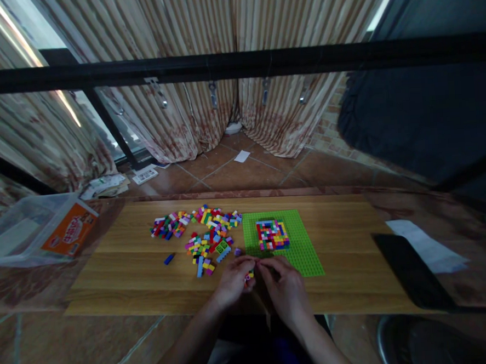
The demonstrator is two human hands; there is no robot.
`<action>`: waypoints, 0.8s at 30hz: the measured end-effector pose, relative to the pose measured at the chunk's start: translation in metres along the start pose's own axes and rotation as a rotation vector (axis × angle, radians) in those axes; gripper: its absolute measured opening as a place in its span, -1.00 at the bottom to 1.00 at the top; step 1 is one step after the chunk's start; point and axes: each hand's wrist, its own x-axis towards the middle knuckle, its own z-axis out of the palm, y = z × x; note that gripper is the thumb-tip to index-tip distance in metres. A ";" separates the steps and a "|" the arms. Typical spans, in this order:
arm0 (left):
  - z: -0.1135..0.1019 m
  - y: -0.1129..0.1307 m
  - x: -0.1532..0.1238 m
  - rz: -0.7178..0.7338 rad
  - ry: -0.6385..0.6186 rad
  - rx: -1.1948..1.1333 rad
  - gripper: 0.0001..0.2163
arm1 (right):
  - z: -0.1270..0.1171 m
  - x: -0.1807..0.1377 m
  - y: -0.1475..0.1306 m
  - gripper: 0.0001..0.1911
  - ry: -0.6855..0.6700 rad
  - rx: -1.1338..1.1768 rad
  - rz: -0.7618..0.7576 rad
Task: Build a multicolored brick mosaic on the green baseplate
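My left hand [233, 280] and my right hand [282, 283] meet near the front edge of a wooden board [120, 272], fingers pinched together around a few small coloured bricks [249, 275]. Just beyond my hands lies a green baseplate [305, 249] carrying a multicoloured block of stacked bricks [272, 234]. A loose pile of coloured bricks [200, 228] spreads to the left of the baseplate. A single blue brick [169, 258] lies apart, left of the pile.
A clear plastic bag with an orange label [68, 230] sits at the far left. A dark flat tablet-like object [413, 270] and white paper [426, 247] lie at the right. Curtains and tiled floor are beyond the table; a black bar crosses the view.
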 end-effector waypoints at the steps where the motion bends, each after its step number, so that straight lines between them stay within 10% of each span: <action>1: 0.000 0.001 -0.001 -0.002 -0.017 0.006 -0.77 | -0.003 0.001 0.004 -0.78 0.025 -0.002 0.011; 24: 0.000 0.005 -0.004 -0.008 -0.034 0.092 -0.75 | -0.015 0.030 0.032 -0.56 0.250 -0.216 0.079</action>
